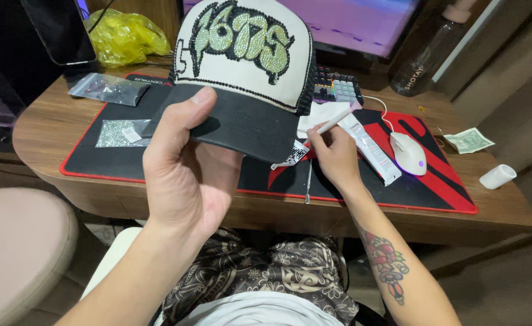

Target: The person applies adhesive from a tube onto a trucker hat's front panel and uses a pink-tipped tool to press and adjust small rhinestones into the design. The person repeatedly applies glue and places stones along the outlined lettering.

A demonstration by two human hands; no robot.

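My left hand (pixel 184 172) holds a cap (pixel 245 66) up by its black brim, thumb on top. The cap has a cream front panel covered with pale green and black rhinestone lettering, and black mesh at the side. My right hand (pixel 335 157) grips a thin white pen-like tool (pixel 332 122) just right of the brim, its tip pointing down toward a small tray of stones (pixel 293 156) on the desk mat (pixel 447 181). A thin metal pick (pixel 308 181) lies on the mat below that hand.
Two clear bags of rhinestones (pixel 110 88) (pixel 121 133) lie at the left. A white mouse (pixel 408 152), a glue tube (pixel 371 148), a keyboard (pixel 337 87), a banknote (pixel 469 140), a white cap (pixel 497 176), a bottle (pixel 426 57), a yellow bag (pixel 124 36) and a monitor (pixel 362 21) surround the mat.
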